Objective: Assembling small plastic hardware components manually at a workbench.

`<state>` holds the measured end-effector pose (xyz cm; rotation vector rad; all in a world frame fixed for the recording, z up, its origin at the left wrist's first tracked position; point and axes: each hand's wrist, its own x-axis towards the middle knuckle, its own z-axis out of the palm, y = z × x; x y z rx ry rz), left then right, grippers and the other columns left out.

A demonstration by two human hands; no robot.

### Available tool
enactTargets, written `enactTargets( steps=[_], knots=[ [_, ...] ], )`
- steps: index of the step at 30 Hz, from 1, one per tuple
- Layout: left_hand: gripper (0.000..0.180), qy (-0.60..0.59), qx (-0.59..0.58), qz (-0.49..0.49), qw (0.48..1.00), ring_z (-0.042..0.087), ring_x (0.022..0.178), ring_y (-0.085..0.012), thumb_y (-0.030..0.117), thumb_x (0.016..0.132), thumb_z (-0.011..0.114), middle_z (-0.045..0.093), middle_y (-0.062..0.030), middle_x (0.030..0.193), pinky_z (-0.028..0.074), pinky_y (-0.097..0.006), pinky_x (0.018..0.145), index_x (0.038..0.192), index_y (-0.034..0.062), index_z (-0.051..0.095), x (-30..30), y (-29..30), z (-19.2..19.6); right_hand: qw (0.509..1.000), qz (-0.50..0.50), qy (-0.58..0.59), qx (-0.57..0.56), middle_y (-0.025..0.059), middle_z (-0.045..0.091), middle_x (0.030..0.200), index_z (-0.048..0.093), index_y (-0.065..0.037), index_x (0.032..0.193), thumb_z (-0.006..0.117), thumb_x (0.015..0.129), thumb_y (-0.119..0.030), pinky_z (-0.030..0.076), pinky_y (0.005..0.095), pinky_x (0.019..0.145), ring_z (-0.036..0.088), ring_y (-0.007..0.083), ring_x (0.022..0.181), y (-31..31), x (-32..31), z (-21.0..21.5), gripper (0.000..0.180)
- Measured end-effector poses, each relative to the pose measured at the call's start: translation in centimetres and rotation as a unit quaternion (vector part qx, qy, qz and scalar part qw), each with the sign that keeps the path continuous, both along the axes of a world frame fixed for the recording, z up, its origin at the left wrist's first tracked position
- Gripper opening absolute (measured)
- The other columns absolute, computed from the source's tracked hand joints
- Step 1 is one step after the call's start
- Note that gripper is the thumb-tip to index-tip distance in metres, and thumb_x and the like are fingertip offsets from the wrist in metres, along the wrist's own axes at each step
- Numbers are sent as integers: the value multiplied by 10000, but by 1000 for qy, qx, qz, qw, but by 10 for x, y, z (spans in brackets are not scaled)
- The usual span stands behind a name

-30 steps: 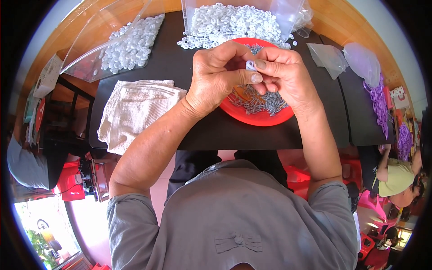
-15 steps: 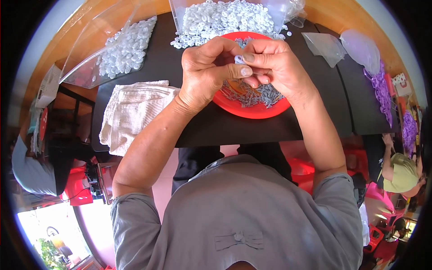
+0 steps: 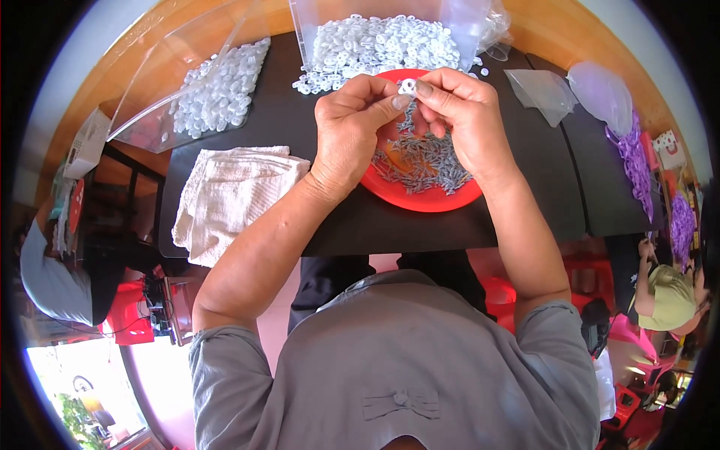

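Note:
Between my two hands is a small white plastic piece (image 3: 407,88) with a round hole, lifted above the far side of a red round tray (image 3: 420,204). My left hand (image 3: 349,124) pinches it from the left with thumb and forefinger. From the right, the thumb and forefinger of my right hand (image 3: 474,116) close on the same piece. Many small grey metal screws (image 3: 442,169) lie in the tray under my hands. Whether a screw sits in the white piece, I cannot make out.
A clear bin (image 3: 304,37) at the back spills many similar white pieces (image 3: 382,45) onto the dark table (image 3: 360,236). More fill a clear bag (image 3: 214,94) at left. A folded cloth (image 3: 236,191) lies near my left forearm; plastic bags (image 3: 541,96) lie at right. People sit both sides.
Both hands have tilted the white piece, so its hole now faces up toward me. My fingertips have drawn slightly apart around it. The whole view has shifted a little downward.

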<state>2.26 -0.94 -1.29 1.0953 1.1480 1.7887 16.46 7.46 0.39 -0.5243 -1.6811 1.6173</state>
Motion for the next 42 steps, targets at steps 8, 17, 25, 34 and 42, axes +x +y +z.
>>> enactTargets(
  steps=[8,17,25,34,42],
  knots=[
    [143,7,-35,-9,999,533,509,-101,141,874,641,610,-47,689,394,-224,432,871,-1,627,-7,-4,3,999,2,-25,47,-4,548,660,646,-1,889,589,940,-155,357,206,524,547,86,597,-1,-2,-1,172],
    [137,28,-55,-9,998,508,496,-60,132,872,590,586,-18,657,392,-204,421,848,-2,610,-5,-3,4,997,-14,-57,59,-7,563,674,655,-14,903,589,941,-182,363,201,529,553,76,603,-5,-1,2,185],
    [145,62,-40,-41,996,461,455,-62,119,857,551,527,-6,568,359,-214,409,839,-14,606,-10,-3,1,994,30,-83,66,4,579,670,655,-4,923,571,949,-198,374,197,531,536,64,582,2,3,2,212],
    [139,37,-28,-44,998,458,456,-63,120,857,555,518,-7,589,358,-219,408,811,-7,587,-9,-4,5,997,27,-53,43,20,572,657,644,5,918,568,957,-214,381,215,525,547,95,574,6,6,6,235],
    [130,30,-37,-42,998,473,476,-58,115,865,574,522,-3,605,365,-217,412,810,-2,583,-9,-4,6,994,5,-72,77,11,575,658,644,-3,900,579,951,-218,375,209,531,557,94,594,1,4,8,231]
  ],
)
